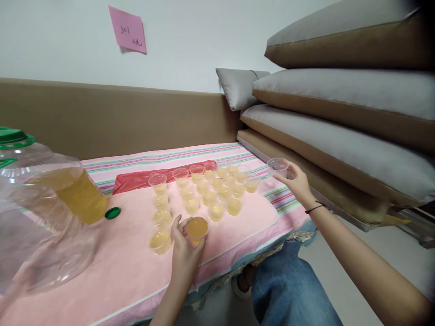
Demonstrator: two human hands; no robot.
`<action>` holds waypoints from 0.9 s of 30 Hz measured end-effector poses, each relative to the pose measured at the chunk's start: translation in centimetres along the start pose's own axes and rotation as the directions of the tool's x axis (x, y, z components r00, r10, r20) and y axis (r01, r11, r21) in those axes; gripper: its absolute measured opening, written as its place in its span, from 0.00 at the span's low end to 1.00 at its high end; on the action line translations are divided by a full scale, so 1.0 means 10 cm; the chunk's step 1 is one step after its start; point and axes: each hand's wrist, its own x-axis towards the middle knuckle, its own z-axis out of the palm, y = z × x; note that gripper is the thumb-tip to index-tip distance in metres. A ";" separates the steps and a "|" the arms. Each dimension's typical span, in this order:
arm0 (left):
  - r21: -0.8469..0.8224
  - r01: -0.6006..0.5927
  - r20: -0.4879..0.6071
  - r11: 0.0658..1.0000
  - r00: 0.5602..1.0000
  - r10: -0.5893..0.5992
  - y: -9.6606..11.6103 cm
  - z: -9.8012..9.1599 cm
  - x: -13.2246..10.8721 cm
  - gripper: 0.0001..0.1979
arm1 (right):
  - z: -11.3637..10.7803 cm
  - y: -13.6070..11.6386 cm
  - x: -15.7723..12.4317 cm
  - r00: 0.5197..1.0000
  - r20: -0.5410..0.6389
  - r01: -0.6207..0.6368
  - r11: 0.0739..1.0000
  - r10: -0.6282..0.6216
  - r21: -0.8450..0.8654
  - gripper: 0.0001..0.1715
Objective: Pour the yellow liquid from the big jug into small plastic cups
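Note:
My left hand (185, 242) is closed around a clear plastic cup (197, 227) of darker amber liquid, near the front of the pink mat (125, 267). Off to the right, my right hand (295, 181) grips a clear plastic cup (277, 166) that looks empty, held by its side past the mat's right end. Between the hands stand several clear cups of pale yellow liquid (216, 211) in rows. A separate column of filled cups (161, 241) lines up to the left of my left hand.
On the left are a large clear jug (50, 244) and a green-capped jug with yellow liquid (84, 194). A green cap (112, 213) lies on the mat. Red plastic (136, 179) lies behind the cups. Grey and brown cushions (340, 131) are stacked at right.

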 end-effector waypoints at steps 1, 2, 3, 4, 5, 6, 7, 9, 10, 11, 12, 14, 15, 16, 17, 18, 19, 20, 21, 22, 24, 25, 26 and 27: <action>0.010 -0.004 0.001 1.000 1.000 0.004 -0.01 0.00 0.01 0.41 | -0.02 0.09 0.08 0.999 -0.032 -0.037 0.998 0.039 0.042 0.42; 0.018 -0.011 -0.001 1.000 1.000 0.011 -0.01 -0.01 0.01 0.41 | -0.02 0.18 0.15 0.995 -0.060 -0.072 0.994 0.077 0.081 0.41; 0.025 -0.021 -0.005 0.999 1.000 0.021 -0.02 -0.01 0.02 0.41 | -0.02 0.27 0.21 0.990 -0.082 -0.103 0.988 0.113 0.117 0.39; 0.031 -0.031 -0.010 0.999 0.999 0.031 -0.04 -0.01 0.02 0.41 | -0.02 0.35 0.27 0.984 -0.100 -0.130 0.980 0.146 0.148 0.37; 0.036 -0.041 -0.016 0.999 0.999 0.042 -0.05 -0.01 0.02 0.42 | 0.00 0.43 0.31 0.978 -0.114 -0.154 0.972 0.176 0.175 0.34; 0.040 -0.047 -0.024 0.998 0.999 0.048 -0.06 -0.01 0.02 0.42 | 0.02 0.50 0.35 0.971 -0.127 -0.175 0.964 0.202 0.198 0.33; 0.043 -0.051 -0.035 0.998 0.998 0.052 -0.08 -0.01 0.02 0.42 | 0.04 0.56 0.38 0.964 -0.139 -0.194 0.957 0.226 0.216 0.32; 0.038 -0.054 -0.060 0.998 0.997 0.056 -0.09 0.01 0.02 0.44 | 0.09 0.66 0.40 0.950 -0.158 -0.226 0.943 0.269 0.245 0.32; 0.032 -0.054 -0.074 0.998 0.996 0.056 -0.10 0.01 0.02 0.44 | 0.11 0.71 0.39 0.944 -0.163 -0.241 0.936 0.287 0.255 0.32; 0.028 -0.053 -0.087 0.998 0.995 0.055 -0.10 0.02 0.01 0.44 | 0.13 0.75 0.38 0.938 -0.166 -0.255 0.930 0.304 0.264 0.32; 0.023 -0.052 -0.095 0.998 0.994 0.054 -0.10 0.03 0.01 0.45 | 0.15 0.78 0.37 0.933 -0.166 -0.268 0.924 0.319 0.271 0.32; 0.016 -0.052 -0.105 0.999 0.993 0.053 -0.11 0.04 0.01 0.45 | 0.19 0.85 0.33 0.925 -0.158 -0.294 0.913 0.347 0.284 0.32; 0.015 -0.048 -0.107 0.999 0.993 0.049 -0.11 0.03 0.01 0.45 | 0.21 0.88 0.31 0.921 -0.152 -0.305 0.907 0.358 0.290 0.32; 0.016 -0.041 -0.106 0.999 0.993 0.042 -0.12 0.03 0.02 0.46 | 0.22 0.90 0.29 0.919 -0.145 -0.314 0.902 0.367 0.295 0.33; 0.018 -0.031 -0.101 0.999 0.994 0.033 -0.14 0.02 0.02 0.46 | 0.24 0.92 0.28 0.917 -0.138 -0.321 0.898 0.374 0.300 0.33; 0.023 -0.019 -0.094 1.000 0.995 0.021 -0.16 0.00 0.03 0.47 | 0.25 0.94 0.26 0.916 -0.130 -0.327 0.895 0.379 0.304 0.34; 0.031 -0.008 -0.081 0.999 0.997 0.011 -0.18 -0.01 0.04 0.48 | 0.26 0.96 0.24 0.916 -0.121 -0.333 0.893 0.383 0.304 0.34; 0.038 -0.003 -0.068 0.999 0.998 0.006 -0.19 -0.03 0.04 0.49 | 0.26 0.97 0.23 0.916 -0.111 -0.338 0.891 0.385 0.301 0.35; 0.046 -0.002 -0.053 0.999 0.999 0.005 -0.21 -0.05 0.05 0.50 | 0.26 0.97 0.20 0.917 -0.098 -0.345 0.891 0.388 0.295 0.36; 0.055 -0.004 -0.041 0.998 0.999 0.007 -0.21 -0.06 0.05 0.50 | 0.26 0.98 0.18 0.917 -0.084 -0.354 0.891 0.391 0.284 0.38; 0.072 -0.007 -0.030 0.997 1.000 0.009 -0.21 -0.08 0.05 0.49 | 0.23 0.97 0.12 0.914 -0.053 -0.378 0.891 0.402 0.251 0.44; 0.078 -0.007 -0.033 0.997 0.999 0.010 -0.21 -0.08 0.05 0.49 | 0.22 0.97 0.08 0.911 -0.038 -0.391 0.891 0.410 0.231 0.48; 0.082 -0.006 -0.034 0.997 0.999 0.009 -0.21 -0.09 0.04 0.48 | 0.19 0.96 0.04 0.908 -0.025 -0.405 0.890 0.419 0.209 0.52; 0.081 -0.004 -0.033 0.997 0.999 0.007 -0.21 -0.09 0.04 0.48 | 0.16 0.95 0.00 0.904 -0.016 -0.416 0.890 0.426 0.186 0.55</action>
